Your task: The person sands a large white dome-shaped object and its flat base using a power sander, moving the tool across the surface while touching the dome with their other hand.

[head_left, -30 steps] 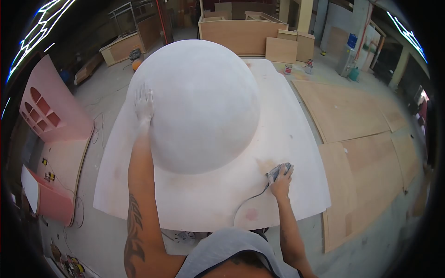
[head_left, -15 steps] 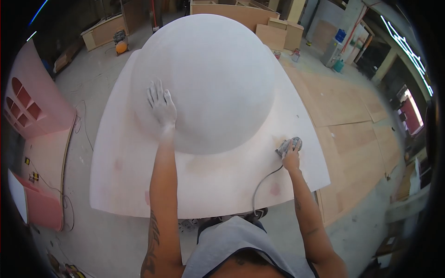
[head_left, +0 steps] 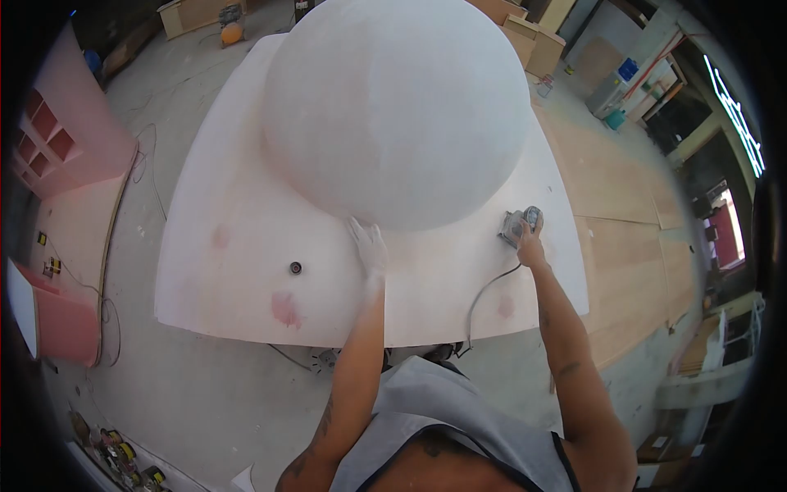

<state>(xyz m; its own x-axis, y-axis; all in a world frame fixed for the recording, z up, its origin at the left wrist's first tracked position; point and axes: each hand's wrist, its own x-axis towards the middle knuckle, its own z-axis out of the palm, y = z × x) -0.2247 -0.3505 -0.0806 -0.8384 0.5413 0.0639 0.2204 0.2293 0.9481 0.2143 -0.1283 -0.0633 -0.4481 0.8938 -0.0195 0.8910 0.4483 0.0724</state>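
A large white dome (head_left: 398,115) rises from a broad, pale, curved panel (head_left: 221,287) with pinkish patches. My left hand (head_left: 371,250), dusted white, lies on the panel just below the dome's lower edge. Its fingers are stretched out and it holds nothing. On the right side of the panel, my right hand (head_left: 530,244) is wrapped round a small corded electric sander (head_left: 512,226), which rests on the surface. From the sander a grey cord (head_left: 475,305) runs down over the panel's near edge. A small dark round piece (head_left: 296,268) sits on the panel, left of my left hand.
Plywood sheets (head_left: 619,180) lie on the floor to the right. At the left stands a pink curved unit (head_left: 70,148) with arched openings. Several tools (head_left: 115,451) are at the lower left. An orange-and-grey machine (head_left: 232,31) stands farther back.
My left hand has come off the dome's left side down onto the panel. The dark round piece now shows. My view has shifted; the sander stays in my right hand.
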